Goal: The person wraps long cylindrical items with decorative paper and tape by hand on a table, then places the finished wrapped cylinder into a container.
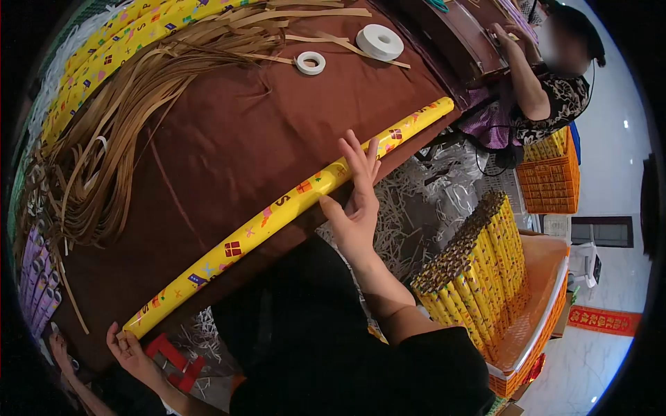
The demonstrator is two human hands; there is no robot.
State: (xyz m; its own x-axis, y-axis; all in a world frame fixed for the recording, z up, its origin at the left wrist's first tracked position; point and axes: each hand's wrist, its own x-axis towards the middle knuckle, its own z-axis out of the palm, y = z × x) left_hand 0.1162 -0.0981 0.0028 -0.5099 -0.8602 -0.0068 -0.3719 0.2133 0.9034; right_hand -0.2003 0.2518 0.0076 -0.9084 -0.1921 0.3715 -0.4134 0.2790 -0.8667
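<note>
A long yellow roll of printed wrapping paper (257, 227) lies slantwise along the near edge of the brown-covered table. Its lower left end is in my left hand (132, 352), the thumb and fingers closed about the tip. My right hand (359, 208) rests against the roll past its middle, fingers stretched out and apart, thumb at the near side. Beyond the roll are two white tape rolls, a small one (320, 63) and a larger one (380, 43). A heap of brown paper strips (139, 90) spreads over the table's left side.
Yellow printed sheets (97, 59) lie at the far left, with purple rolls (36, 277) below them. A crate (548, 305) of finished yellow rolls (479, 277) stands at right. Another person (555, 90) works at top right; someone's hand (61, 355) shows at lower left.
</note>
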